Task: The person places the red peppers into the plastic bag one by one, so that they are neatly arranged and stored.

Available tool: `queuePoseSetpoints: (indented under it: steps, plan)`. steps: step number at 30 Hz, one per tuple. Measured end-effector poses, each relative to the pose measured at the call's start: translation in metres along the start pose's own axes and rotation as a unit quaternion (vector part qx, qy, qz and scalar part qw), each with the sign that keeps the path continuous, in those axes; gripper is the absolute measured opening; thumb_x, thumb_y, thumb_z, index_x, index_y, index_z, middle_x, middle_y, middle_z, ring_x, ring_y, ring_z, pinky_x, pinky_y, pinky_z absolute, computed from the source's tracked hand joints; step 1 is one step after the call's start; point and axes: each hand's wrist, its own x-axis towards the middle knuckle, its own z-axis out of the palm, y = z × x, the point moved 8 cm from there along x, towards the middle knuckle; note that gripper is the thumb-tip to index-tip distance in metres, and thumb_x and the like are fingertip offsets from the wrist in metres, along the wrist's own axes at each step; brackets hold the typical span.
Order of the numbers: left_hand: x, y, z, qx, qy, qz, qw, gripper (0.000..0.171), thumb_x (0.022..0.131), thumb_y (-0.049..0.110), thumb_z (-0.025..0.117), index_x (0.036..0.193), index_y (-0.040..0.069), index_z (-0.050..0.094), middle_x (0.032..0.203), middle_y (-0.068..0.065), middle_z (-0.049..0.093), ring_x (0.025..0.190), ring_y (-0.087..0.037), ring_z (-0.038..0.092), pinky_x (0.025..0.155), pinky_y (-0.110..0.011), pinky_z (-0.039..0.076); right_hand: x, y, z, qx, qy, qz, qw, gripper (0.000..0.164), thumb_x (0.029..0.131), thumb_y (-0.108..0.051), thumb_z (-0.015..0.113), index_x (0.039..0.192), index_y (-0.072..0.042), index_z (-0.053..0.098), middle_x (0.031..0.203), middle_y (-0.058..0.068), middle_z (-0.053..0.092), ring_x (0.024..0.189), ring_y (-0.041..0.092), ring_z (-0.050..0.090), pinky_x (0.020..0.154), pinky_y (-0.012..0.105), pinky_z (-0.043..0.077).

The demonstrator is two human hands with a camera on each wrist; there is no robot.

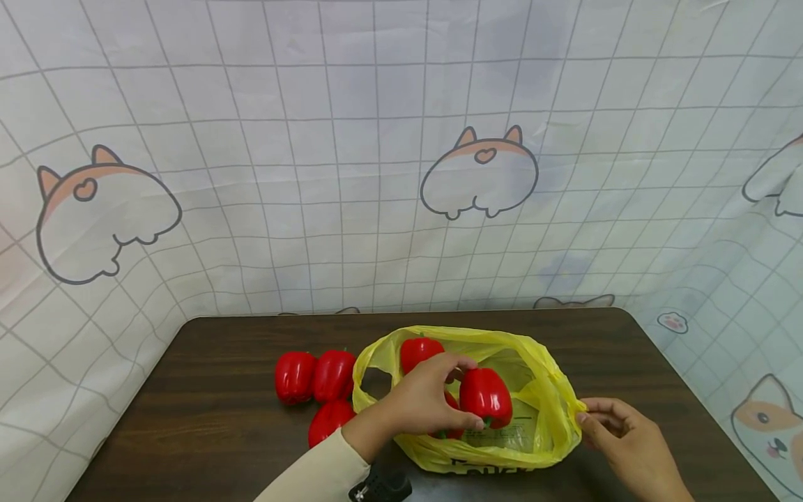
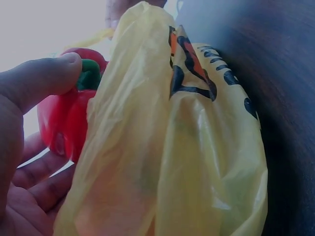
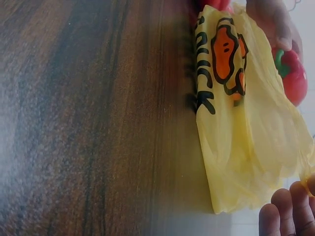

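Observation:
My left hand point(image 1: 426, 399) grips a red bell pepper point(image 1: 486, 396) over the mouth of a yellow plastic bag point(image 1: 555, 390). In the left wrist view my thumb lies by the green stem point(image 2: 89, 74) of this pepper, with the fingers under its far side. Another red pepper point(image 1: 419, 352) sits inside the bag toward the back, and a third point(image 1: 453, 418) shows partly behind my left hand. With thumb and fingertips, my right hand point(image 1: 633, 443) pinches the bag's right rim. Black lettering and an orange figure point(image 3: 224, 54) are printed on the bag's front.
Left of the bag, three red peppers lie close together on the dark wooden table point(image 1: 207, 404): one at the far left point(image 1: 295, 377), one beside it point(image 1: 334, 375), one nearer point(image 1: 330, 420). A white gridded cloth point(image 1: 351, 174) with cartoon animals hangs behind the table.

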Motion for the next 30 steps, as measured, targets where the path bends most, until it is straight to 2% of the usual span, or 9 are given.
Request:
queuePoseSetpoints:
  steps: [5,12,21,24,30]
  plan:
    - [-0.001,-0.002,0.003,0.031,-0.008,-0.001,0.9995,0.073,0.079,0.040,0.089,0.140,0.020,0.055,0.130,0.013,0.059,0.117,-0.006,0.057,0.095,-0.030,0.052,0.002,0.002,-0.001,0.003,0.001,0.006,1.000,0.061,0.095,-0.049,0.071,0.134,-0.003,0.060,0.110,0.006,0.073,0.090,0.019,0.071,0.076,0.033,0.060]
    - [-0.002,-0.003,0.008,0.056,-0.022,0.005,0.9982,0.072,0.078,0.040,0.089,0.138,0.019,0.056,0.128,0.012,0.059,0.115,-0.004,0.057,0.088,-0.023,0.053,0.002,0.003,-0.001,0.002,0.002,0.006,1.000,0.061,0.095,-0.048,0.071,0.134,-0.003,0.060,0.111,0.006,0.072,0.091,0.019,0.071,0.076,0.032,0.060]
    - [-0.001,-0.003,0.013,0.095,-0.028,0.006,0.9950,0.072,0.079,0.042,0.088,0.138,0.018,0.056,0.126,0.012,0.060,0.113,-0.004,0.057,0.086,-0.021,0.053,0.002,0.003,-0.001,-0.005,0.002,0.004,1.000,0.060,0.095,-0.049,0.071,0.133,-0.003,0.060,0.111,0.006,0.072,0.090,0.021,0.071,0.074,0.032,0.059]
    - [0.000,-0.001,0.015,0.127,-0.033,0.010,0.9913,0.071,0.079,0.044,0.088,0.137,0.018,0.057,0.125,0.013,0.060,0.111,-0.003,0.057,0.087,-0.021,0.052,0.002,0.003,-0.001,-0.007,0.002,0.003,1.000,0.060,0.095,-0.048,0.071,0.133,-0.003,0.060,0.111,0.006,0.072,0.090,0.020,0.071,0.074,0.032,0.059]
    - [0.003,0.001,0.023,0.202,-0.042,0.014,0.9784,0.069,0.078,0.046,0.087,0.134,0.019,0.058,0.123,0.011,0.061,0.106,-0.004,0.059,0.088,-0.022,0.052,0.001,0.003,-0.001,-0.006,0.005,0.006,1.000,0.061,0.094,-0.050,0.071,0.133,-0.003,0.061,0.110,0.005,0.073,0.089,0.020,0.071,0.073,0.032,0.059]
